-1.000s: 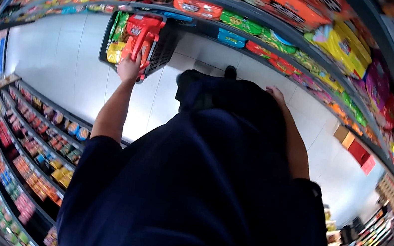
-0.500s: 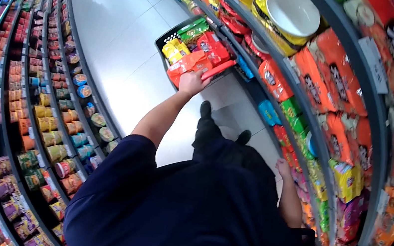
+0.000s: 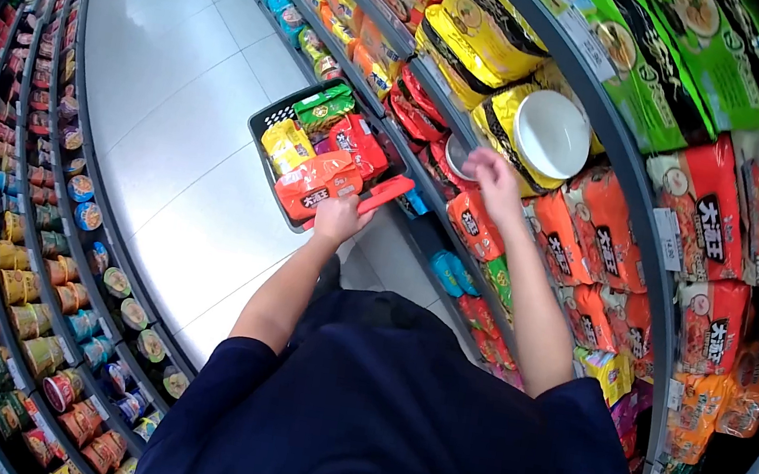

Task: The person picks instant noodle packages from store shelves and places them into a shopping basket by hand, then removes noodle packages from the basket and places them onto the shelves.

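Observation:
My left hand [image 3: 337,219] is wrapped round the red handle [image 3: 387,197] of a black shopping basket [image 3: 257,131]. Inside the basket lie an orange noodle pack [image 3: 317,184], a yellow pack [image 3: 286,146], a red pack [image 3: 359,145] and a green pack [image 3: 324,107]. My right hand [image 3: 494,178] is raised in front of the right-hand shelf, fingers loosely apart and slightly blurred, with nothing visible in it. Nearest to it are a white bowl [image 3: 552,135] attached to a yellow noodle pack [image 3: 500,124], and an orange pack [image 3: 475,223] on the level below.
Shelves of red noodle packs [image 3: 715,209] and green packs [image 3: 638,55] rise close on my right. Across the aisle, another shelf holds cup noodles [image 3: 88,216]. Pale floor tiles [image 3: 164,81] run between them.
My right hand has come up from beside my body to the shelf. The basket has shifted left and slightly down in view, still held by my left hand. The view has turned towards the right shelf.

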Action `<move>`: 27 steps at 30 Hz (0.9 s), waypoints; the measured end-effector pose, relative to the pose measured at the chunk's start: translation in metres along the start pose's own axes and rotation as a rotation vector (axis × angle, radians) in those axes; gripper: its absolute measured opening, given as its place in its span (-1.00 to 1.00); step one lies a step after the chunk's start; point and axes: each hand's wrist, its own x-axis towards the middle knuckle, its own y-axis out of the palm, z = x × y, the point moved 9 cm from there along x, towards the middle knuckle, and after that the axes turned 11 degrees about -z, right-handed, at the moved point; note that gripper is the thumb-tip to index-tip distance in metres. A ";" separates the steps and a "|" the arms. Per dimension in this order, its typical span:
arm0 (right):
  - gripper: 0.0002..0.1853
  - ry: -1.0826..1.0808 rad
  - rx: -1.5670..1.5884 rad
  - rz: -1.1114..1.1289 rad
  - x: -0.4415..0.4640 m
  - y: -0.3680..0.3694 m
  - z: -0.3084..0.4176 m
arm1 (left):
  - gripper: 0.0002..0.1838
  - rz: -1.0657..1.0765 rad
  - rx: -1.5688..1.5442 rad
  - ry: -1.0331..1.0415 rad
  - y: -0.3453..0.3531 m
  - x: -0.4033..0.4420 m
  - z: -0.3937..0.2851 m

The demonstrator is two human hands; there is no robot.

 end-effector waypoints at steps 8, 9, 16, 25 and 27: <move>-0.50 -0.091 0.330 -0.475 0.096 0.002 0.113 | -0.58 -0.002 -0.076 0.004 -0.002 0.028 0.023; -0.49 -0.104 0.352 -0.513 0.106 -0.002 0.111 | -0.56 0.006 -0.094 -0.007 -0.004 0.031 0.024; -0.74 -0.429 0.083 -1.035 0.137 -0.038 0.138 | -0.61 0.010 -0.137 -0.032 -0.001 0.044 0.030; -0.45 -0.454 -0.815 -0.949 0.154 -0.012 0.141 | -0.62 0.164 -0.213 -0.052 0.015 0.061 0.041; -0.49 -0.528 -0.875 -0.867 0.143 -0.001 0.130 | -0.60 0.239 -0.203 -0.083 0.021 0.062 0.048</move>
